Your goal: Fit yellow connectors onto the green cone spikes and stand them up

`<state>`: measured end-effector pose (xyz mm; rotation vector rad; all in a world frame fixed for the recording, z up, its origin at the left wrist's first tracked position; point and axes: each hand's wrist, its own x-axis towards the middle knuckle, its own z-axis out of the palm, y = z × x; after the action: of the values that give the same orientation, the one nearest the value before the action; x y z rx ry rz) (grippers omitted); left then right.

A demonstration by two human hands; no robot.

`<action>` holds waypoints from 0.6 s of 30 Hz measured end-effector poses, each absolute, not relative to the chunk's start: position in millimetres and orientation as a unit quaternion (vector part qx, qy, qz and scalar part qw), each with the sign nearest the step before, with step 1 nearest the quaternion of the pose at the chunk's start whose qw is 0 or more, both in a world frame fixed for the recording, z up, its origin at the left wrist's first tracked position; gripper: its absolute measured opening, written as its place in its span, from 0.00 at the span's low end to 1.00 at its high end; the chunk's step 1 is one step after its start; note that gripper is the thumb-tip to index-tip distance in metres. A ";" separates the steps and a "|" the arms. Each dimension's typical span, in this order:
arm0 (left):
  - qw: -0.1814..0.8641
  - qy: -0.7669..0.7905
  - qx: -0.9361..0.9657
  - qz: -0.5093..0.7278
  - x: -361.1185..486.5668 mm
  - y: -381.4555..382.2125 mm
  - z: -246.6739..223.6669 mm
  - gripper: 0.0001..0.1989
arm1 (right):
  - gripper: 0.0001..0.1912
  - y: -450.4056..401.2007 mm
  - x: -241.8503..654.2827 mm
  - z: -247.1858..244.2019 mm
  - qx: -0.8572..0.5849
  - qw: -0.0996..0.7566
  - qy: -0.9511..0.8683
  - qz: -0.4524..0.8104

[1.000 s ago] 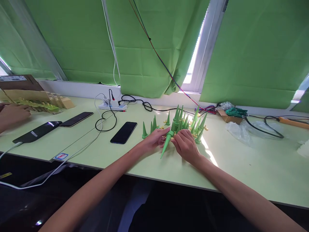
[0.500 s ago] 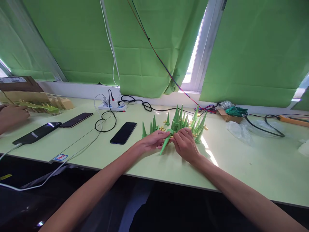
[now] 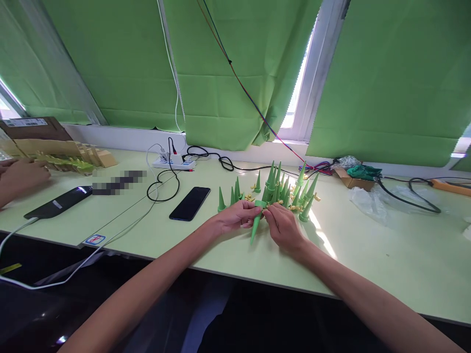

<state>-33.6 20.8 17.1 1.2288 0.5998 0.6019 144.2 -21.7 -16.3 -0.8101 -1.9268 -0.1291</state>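
My left hand [image 3: 241,214] is closed around a green plastic watering spike [image 3: 255,230], its wide collar up and its point slanting down toward me. At the side of the collar, my right hand [image 3: 283,225] pinches a small yellow valve [image 3: 264,209], mostly covered by the fingertips. Just beyond both hands, several more green spikes [image 3: 271,181] stand point-up on the table, some nested together. Small yellow valves [image 3: 295,208] lie or stick out among them.
A black phone [image 3: 190,203] lies left of my hands on the pale table [image 3: 228,250]. Farther back are a power strip [image 3: 172,162] and loose cables. To the right sit a small cardboard box [image 3: 353,181] and clear plastic bags [image 3: 369,202]. Another person's hand [image 3: 25,175] works at far left.
The held spike has turned so its point hangs more steeply down. My hands keep nearly the same place and grip, and the view has shifted slightly.
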 end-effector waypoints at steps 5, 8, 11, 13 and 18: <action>0.720 0.261 0.574 0.290 -31.6 19.7 15.5 0.23 | 0.20 -25.2 141.5 -18.2 -0.351 0.531 -0.769 0.054; 0.704 0.246 0.601 0.288 -30.8 18.6 15.9 0.21 | 0.22 -28.3 139.9 -18.3 -0.374 0.536 -0.748 0.118; 0.672 0.246 0.634 0.292 -30.5 16.2 17.6 0.19 | 0.25 -30.7 138.3 -18.0 -0.398 0.540 -0.719 0.183; 0.643 0.253 0.656 0.305 -30.7 14.5 18.5 0.19 | 0.28 -31.7 136.9 -16.9 -0.407 0.544 -0.696 0.233; 0.577 0.272 0.701 0.319 -32.0 12.6 18.8 0.20 | 0.30 -30.8 133.7 -13.4 -0.412 0.552 -0.651 0.321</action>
<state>-32.0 12.6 18.8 1.6413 0.6356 0.7476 133.7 -30.8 -13.4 -0.9736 -1.5392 0.7594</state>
